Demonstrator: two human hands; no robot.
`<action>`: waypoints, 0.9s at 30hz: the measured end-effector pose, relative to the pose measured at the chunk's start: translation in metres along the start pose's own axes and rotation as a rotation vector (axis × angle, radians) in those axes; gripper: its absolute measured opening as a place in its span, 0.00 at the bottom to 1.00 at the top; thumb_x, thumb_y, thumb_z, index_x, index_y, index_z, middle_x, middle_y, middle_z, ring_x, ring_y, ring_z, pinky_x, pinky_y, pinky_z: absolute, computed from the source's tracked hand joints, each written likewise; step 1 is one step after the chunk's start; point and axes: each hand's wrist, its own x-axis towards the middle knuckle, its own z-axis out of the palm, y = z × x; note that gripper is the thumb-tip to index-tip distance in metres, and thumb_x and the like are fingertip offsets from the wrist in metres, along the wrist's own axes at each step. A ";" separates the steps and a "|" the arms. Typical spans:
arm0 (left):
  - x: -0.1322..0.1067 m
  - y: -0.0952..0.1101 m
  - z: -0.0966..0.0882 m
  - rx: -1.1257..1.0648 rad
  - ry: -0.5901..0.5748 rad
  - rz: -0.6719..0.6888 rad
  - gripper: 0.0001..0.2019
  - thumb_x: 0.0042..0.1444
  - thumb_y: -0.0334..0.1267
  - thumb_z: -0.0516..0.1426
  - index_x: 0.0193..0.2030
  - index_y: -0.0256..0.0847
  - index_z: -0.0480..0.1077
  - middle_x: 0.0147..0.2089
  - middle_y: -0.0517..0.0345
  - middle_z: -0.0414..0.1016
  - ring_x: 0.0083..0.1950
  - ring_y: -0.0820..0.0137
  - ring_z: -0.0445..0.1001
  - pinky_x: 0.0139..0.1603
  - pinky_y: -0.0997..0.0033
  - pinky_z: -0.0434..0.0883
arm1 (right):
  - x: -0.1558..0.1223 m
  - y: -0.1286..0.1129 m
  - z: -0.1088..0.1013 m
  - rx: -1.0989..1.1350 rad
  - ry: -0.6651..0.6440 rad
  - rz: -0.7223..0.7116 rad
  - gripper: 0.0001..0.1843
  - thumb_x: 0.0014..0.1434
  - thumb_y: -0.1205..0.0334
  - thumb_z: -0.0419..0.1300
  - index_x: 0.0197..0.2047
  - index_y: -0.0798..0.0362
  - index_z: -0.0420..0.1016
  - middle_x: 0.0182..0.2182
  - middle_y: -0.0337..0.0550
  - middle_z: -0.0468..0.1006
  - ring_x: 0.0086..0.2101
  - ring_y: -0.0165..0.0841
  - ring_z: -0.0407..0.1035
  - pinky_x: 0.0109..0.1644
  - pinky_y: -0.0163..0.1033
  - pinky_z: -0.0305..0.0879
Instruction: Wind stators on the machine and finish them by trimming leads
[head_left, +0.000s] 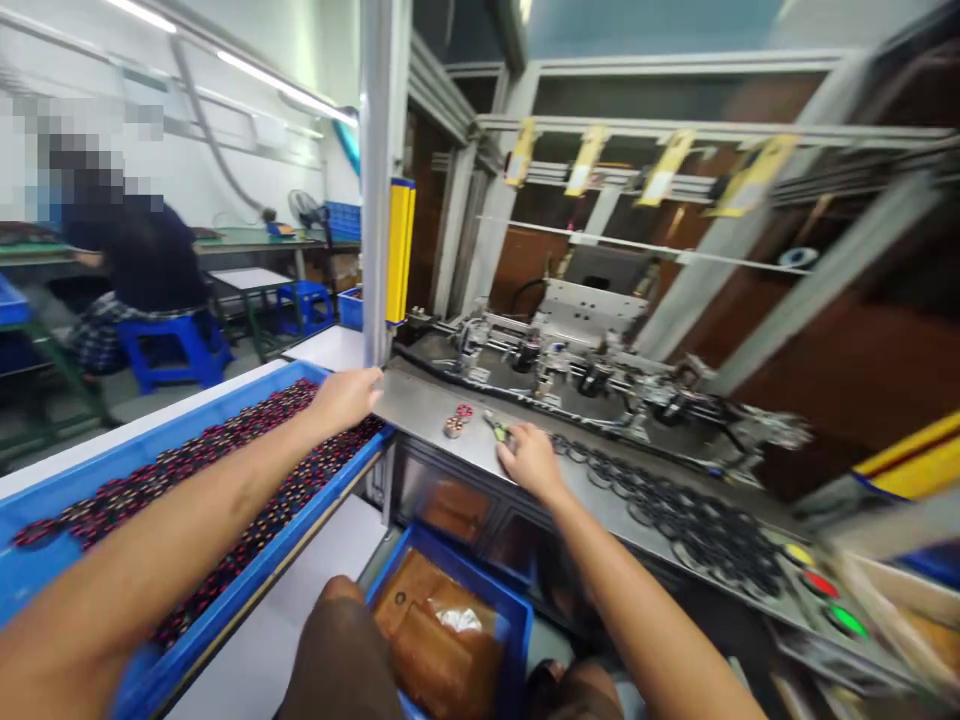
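Green-handled pliers [498, 431] lie on the metal bench [417, 402], right at the fingertips of the person's right hand [529, 458]. Those fingers are bent in close around the handle end, though from where I stand I can't tell whether they actually grip it. Just left of the pliers sit two small wound cores, a coppery one [453, 429] and a red one [465, 411]. On the other side, a long spread of black rings [720, 540] runs along the bench toward the coloured push buttons [821, 584].

The left hand [352, 400] is over the far end of a blue tray [225, 408] full of red-and-black cores [259, 432], near the metal post [377, 200]; its fingers are blurred, so I can't say whether they hold anything.
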 end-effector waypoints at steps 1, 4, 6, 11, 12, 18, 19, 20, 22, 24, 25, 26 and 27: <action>0.013 0.014 0.018 -0.050 -0.053 0.023 0.16 0.62 0.42 0.57 0.54 0.39 0.69 0.56 0.49 0.72 0.53 0.61 0.74 0.52 0.51 0.73 | -0.002 0.000 -0.001 0.015 -0.012 0.014 0.16 0.65 0.55 0.59 0.52 0.55 0.72 0.52 0.48 0.73 0.51 0.40 0.69 0.55 0.53 0.67; 0.031 0.047 0.063 -0.204 -0.209 0.060 0.16 0.62 0.41 0.57 0.55 0.38 0.69 0.55 0.49 0.73 0.50 0.62 0.75 0.49 0.54 0.75 | -0.008 -0.001 -0.007 0.055 -0.038 0.044 0.16 0.65 0.56 0.59 0.53 0.54 0.71 0.53 0.48 0.73 0.51 0.40 0.69 0.55 0.53 0.68; 0.029 0.063 0.081 -0.302 -0.305 0.086 0.16 0.62 0.41 0.58 0.54 0.38 0.69 0.52 0.50 0.74 0.47 0.64 0.76 0.45 0.57 0.76 | -0.013 -0.002 -0.012 0.069 -0.038 0.054 0.16 0.65 0.56 0.59 0.53 0.55 0.71 0.53 0.48 0.73 0.51 0.40 0.70 0.55 0.53 0.68; 0.013 0.079 0.105 -0.455 -0.370 0.218 0.17 0.58 0.37 0.61 0.54 0.36 0.68 0.45 0.52 0.78 0.37 0.68 0.78 0.37 0.64 0.77 | -0.019 -0.001 -0.018 0.087 0.018 0.083 0.16 0.64 0.55 0.60 0.51 0.55 0.72 0.51 0.47 0.74 0.50 0.40 0.70 0.54 0.53 0.69; 0.012 0.079 0.109 -0.480 -0.348 0.242 0.22 0.51 0.34 0.64 0.53 0.36 0.67 0.43 0.52 0.79 0.38 0.65 0.80 0.37 0.64 0.77 | -0.019 -0.001 -0.017 0.095 0.029 0.090 0.16 0.64 0.55 0.60 0.50 0.56 0.73 0.51 0.47 0.74 0.50 0.40 0.70 0.54 0.53 0.69; 0.004 0.080 0.116 -0.620 -0.167 0.240 0.26 0.37 0.39 0.67 0.46 0.42 0.68 0.38 0.53 0.82 0.38 0.56 0.82 0.42 0.56 0.78 | -0.020 0.001 -0.014 0.203 0.035 0.092 0.17 0.64 0.55 0.60 0.52 0.55 0.72 0.53 0.48 0.73 0.52 0.41 0.69 0.55 0.54 0.67; -0.002 0.080 0.112 -0.647 -0.124 0.224 0.27 0.38 0.41 0.66 0.47 0.42 0.67 0.40 0.52 0.82 0.40 0.56 0.82 0.45 0.55 0.78 | -0.020 0.002 -0.014 0.234 0.029 0.087 0.17 0.64 0.55 0.60 0.53 0.55 0.71 0.53 0.48 0.72 0.52 0.41 0.69 0.56 0.54 0.67; -0.012 0.081 0.107 -0.675 -0.075 0.211 0.28 0.40 0.42 0.66 0.50 0.42 0.66 0.42 0.51 0.82 0.42 0.56 0.82 0.47 0.54 0.77 | -0.018 0.003 -0.016 0.271 0.024 0.080 0.17 0.64 0.55 0.59 0.53 0.55 0.71 0.54 0.48 0.72 0.52 0.41 0.69 0.56 0.55 0.67; -0.040 0.084 0.095 -0.731 0.030 0.202 0.31 0.45 0.43 0.64 0.56 0.41 0.63 0.49 0.47 0.80 0.48 0.58 0.80 0.53 0.55 0.75 | -0.015 0.003 -0.022 0.361 0.025 0.059 0.17 0.64 0.55 0.60 0.53 0.55 0.71 0.54 0.48 0.72 0.53 0.42 0.68 0.57 0.56 0.65; -0.079 0.088 0.081 -0.780 0.127 0.210 0.30 0.51 0.43 0.63 0.59 0.42 0.61 0.55 0.46 0.77 0.56 0.60 0.77 0.59 0.57 0.71 | -0.015 -0.002 -0.030 0.479 0.043 0.036 0.18 0.63 0.56 0.61 0.53 0.55 0.71 0.56 0.50 0.70 0.56 0.44 0.65 0.59 0.57 0.62; -0.100 0.091 0.076 -0.802 0.167 0.212 0.28 0.52 0.42 0.63 0.59 0.43 0.61 0.57 0.46 0.76 0.58 0.61 0.75 0.61 0.58 0.70 | -0.019 -0.006 -0.036 0.549 0.055 0.026 0.19 0.62 0.56 0.61 0.53 0.55 0.70 0.58 0.51 0.68 0.57 0.44 0.63 0.60 0.56 0.61; -0.121 0.093 0.073 -0.824 0.206 0.215 0.28 0.52 0.41 0.63 0.59 0.43 0.61 0.57 0.47 0.76 0.58 0.61 0.75 0.62 0.58 0.70 | -0.026 -0.012 -0.041 0.627 0.063 0.016 0.19 0.62 0.57 0.61 0.53 0.56 0.70 0.58 0.53 0.68 0.58 0.44 0.62 0.60 0.54 0.61; -0.142 0.094 0.070 -0.850 0.250 0.226 0.27 0.51 0.38 0.64 0.58 0.44 0.62 0.56 0.47 0.77 0.58 0.61 0.75 0.61 0.58 0.71 | -0.038 -0.020 -0.047 0.711 0.059 0.005 0.18 0.62 0.57 0.60 0.52 0.57 0.70 0.57 0.55 0.69 0.57 0.42 0.63 0.59 0.51 0.62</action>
